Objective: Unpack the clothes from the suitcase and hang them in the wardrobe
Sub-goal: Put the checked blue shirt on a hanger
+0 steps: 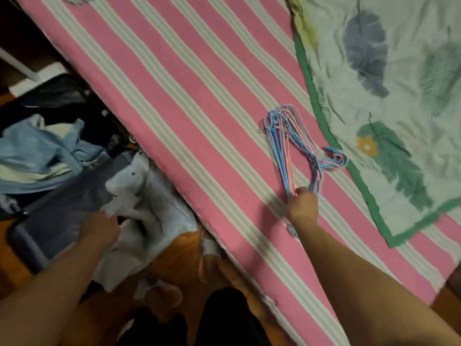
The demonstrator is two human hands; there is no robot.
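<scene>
The right hand (303,206) is gripping the bundle of hangers (291,148) near the bed's (174,96) edge while the left hand (101,229) is clutching a white garment (142,196) in the suitcase (32,236), apparently pairing them.

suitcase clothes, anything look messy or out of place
Yes: the clothes lie crumpled in the suitcase, and a white garment under the left hand spills over its edge. Blur hides finer detail.

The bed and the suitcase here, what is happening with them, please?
A person is unpacking. The right hand grips a bundle of blue and pink hangers lying on the pink striped bed sheet. The left hand reaches into the open suitcase on the floor and touches a white garment. Other clothes, some light blue, are still inside it.
</scene>
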